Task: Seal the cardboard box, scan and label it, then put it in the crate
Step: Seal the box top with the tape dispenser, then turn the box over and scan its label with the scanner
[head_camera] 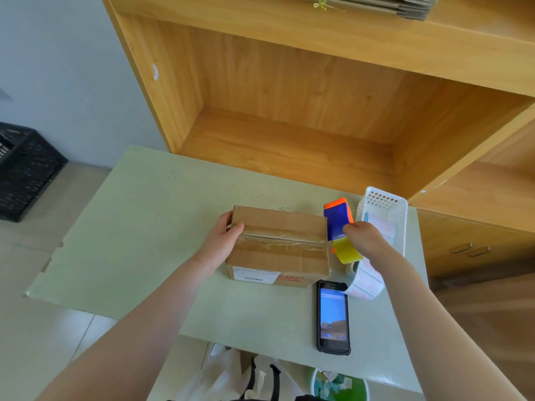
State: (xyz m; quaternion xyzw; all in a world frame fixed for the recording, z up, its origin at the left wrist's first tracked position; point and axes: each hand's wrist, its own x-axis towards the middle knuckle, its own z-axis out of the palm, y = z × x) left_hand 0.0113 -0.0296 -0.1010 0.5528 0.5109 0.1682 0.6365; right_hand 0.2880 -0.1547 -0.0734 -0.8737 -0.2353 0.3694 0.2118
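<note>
A brown cardboard box [285,227] sits on the pale green table [150,227], flaps closed, with clear tape along its top seam. My left hand [224,237] rests on the box's left end, thumb on top. My right hand [366,237] grips a tape dispenser [338,219], blue and orange with a yellowish tape roll, held right at the box's right end. A black handheld scanner [332,316] lies screen up near the front edge. A roll of red-and-white labels [366,280] lies beside it. A black crate [24,170] stands on the floor at far left.
A white plastic basket [385,209] stands behind my right hand. A wooden shelf unit [289,111] rises behind the table. Below the front edge are a green bin [340,384] with scraps and a white bag [220,377].
</note>
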